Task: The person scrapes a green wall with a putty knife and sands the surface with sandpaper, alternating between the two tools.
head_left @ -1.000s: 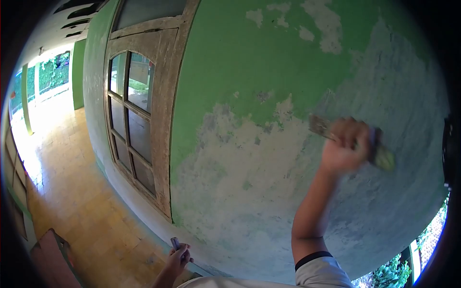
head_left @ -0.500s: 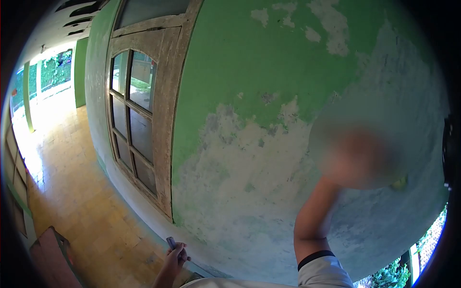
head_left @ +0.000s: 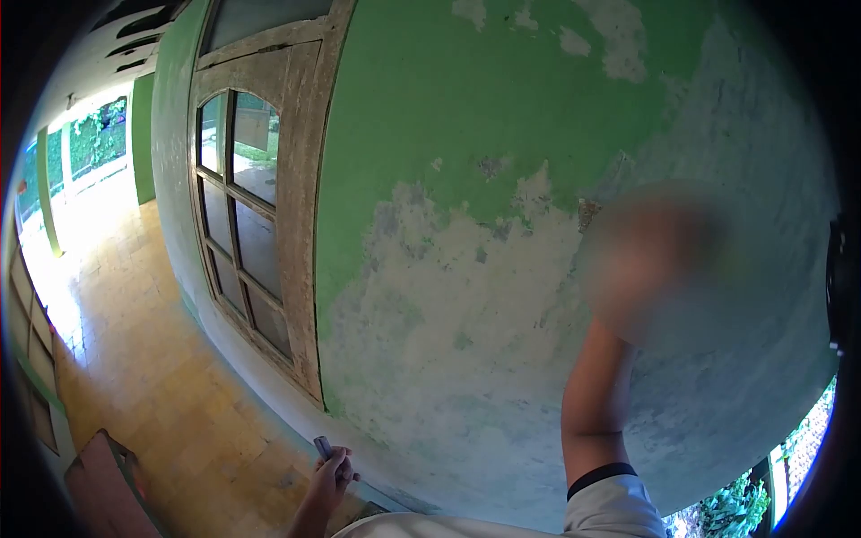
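Observation:
My right hand point(head_left: 641, 264) is raised against the peeling green wall point(head_left: 466, 117) and is heavily blurred. A brownish tip of the flat scraping tool point(head_left: 588, 213) it grips pokes out at its upper left, touching the wall where green paint meets bare grey plaster. My left hand point(head_left: 330, 475) hangs low near the bottom edge, fingers closed round a small dark object point(head_left: 321, 446) that sticks up from it. My white sleeve with a dark cuff point(head_left: 610, 493) shows at the bottom.
A weathered wooden window frame point(head_left: 300, 224) with glass panes stands left of the scraped patch. A yellowish tiled floor point(head_left: 126, 332) runs along the wall towards bright daylight. A reddish-brown object point(head_left: 103, 489) lies at the lower left. Greenery point(head_left: 726, 516) shows at the lower right.
My right hand has swept down and then back up along the wall, and is now motion-blurred. The view has shifted slightly. My left hand stays low with its small object.

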`<state>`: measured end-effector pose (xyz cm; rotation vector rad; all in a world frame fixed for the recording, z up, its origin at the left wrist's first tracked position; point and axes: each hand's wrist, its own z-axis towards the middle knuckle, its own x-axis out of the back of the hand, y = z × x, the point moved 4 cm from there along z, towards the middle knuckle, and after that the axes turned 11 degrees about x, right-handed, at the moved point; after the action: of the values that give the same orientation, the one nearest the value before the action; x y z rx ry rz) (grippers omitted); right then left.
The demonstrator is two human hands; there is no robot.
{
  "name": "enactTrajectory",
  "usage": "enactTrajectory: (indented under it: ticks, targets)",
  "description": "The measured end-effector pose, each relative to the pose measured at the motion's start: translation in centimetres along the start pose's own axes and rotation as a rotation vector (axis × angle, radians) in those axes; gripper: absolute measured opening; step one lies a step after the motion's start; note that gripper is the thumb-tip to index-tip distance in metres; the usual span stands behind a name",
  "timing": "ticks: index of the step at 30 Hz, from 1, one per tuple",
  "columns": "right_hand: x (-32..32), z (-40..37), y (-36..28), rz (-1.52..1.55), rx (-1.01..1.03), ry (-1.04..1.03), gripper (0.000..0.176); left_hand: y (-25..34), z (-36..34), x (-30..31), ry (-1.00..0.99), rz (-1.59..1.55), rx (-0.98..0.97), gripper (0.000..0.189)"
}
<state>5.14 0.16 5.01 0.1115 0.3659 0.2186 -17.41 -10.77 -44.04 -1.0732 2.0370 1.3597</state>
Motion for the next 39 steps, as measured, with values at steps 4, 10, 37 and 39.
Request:
enactTrajectory:
  ticks: [4, 10, 37, 39]
  targets:
    - [1.6, 0.6, -0.3, 0.344, 0.024, -0.019, 0.025, -0.2, 0.2, 0.2, -0.003, 0.010, 0.019, 0.012]
    - [-0.3, -0.3, 1.6, 0.065, -0.158, -0.007, 0.026, -0.5, 0.2, 0.4, 0.007, 0.012, 0.028, 0.012]
    - [-0.6, -0.2, -1.0, 0.005, 0.066, -0.092, 0.024, -0.5, -0.4, -0.4, 0.012, 0.046, 0.037, 0.012]
    - [-0.3, 0.0, -2.6, 0.243, 0.098, -0.062, 0.024, -0.5, -0.2, -0.3, 0.018, 0.048, 0.035, 0.012]
